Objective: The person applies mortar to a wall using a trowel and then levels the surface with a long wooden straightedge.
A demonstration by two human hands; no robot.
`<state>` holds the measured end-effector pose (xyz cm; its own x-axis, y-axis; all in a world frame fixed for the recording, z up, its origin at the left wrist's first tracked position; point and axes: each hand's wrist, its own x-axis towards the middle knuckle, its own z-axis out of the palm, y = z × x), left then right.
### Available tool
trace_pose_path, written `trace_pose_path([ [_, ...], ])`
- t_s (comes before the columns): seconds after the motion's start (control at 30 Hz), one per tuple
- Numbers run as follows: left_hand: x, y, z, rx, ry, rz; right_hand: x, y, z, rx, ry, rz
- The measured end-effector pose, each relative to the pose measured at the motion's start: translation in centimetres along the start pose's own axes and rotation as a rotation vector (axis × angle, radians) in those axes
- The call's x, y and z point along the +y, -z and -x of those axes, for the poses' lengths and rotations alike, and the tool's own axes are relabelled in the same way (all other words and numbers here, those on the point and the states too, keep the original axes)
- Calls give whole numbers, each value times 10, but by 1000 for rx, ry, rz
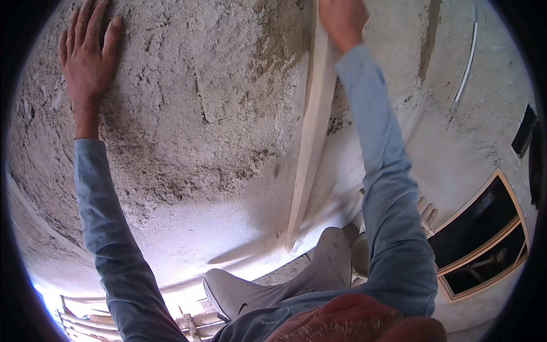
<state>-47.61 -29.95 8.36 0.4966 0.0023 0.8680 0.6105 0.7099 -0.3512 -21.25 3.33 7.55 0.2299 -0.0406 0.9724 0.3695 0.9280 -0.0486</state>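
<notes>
My left hand [90,62] lies flat against the rough grey-brown plastered wall [199,85], its fingers stretched out and pointing up, holding nothing. At the top of the view, my right hand [345,23] is closed at the edge of a long pale wooden board [310,137]; its fingertips are partly hidden. The board stands nearly upright along the wall, tilted slightly, with its lower end near the foot of the wall. Coarse, pitted plaster covers the area between my hands, while the lower wall looks smoother and paler.
A wooden-framed opening with dark panes [484,233] stands at the right. A white conduit [467,62] runs down the wall at the upper right. Near my legs is a round bucket-like container [360,255], partly hidden by my right arm. Wooden slats [91,325] show at the lower left.
</notes>
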Motion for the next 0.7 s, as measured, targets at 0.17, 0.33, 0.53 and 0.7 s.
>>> trace_pose_path([
  [0.17,10,-9,-2,-27,21,21,38,-22,-124,-43,-65,118],
  [0.33,5,-8,-1,-19,14,-31,14,-10,-110,-61,-99,34],
  [0.53,13,3,-7,-67,49,-57,-33,30,56,-134,-75,37],
  [0.7,6,5,-4,-80,28,-14,-37,35,93,-88,6,68],
])
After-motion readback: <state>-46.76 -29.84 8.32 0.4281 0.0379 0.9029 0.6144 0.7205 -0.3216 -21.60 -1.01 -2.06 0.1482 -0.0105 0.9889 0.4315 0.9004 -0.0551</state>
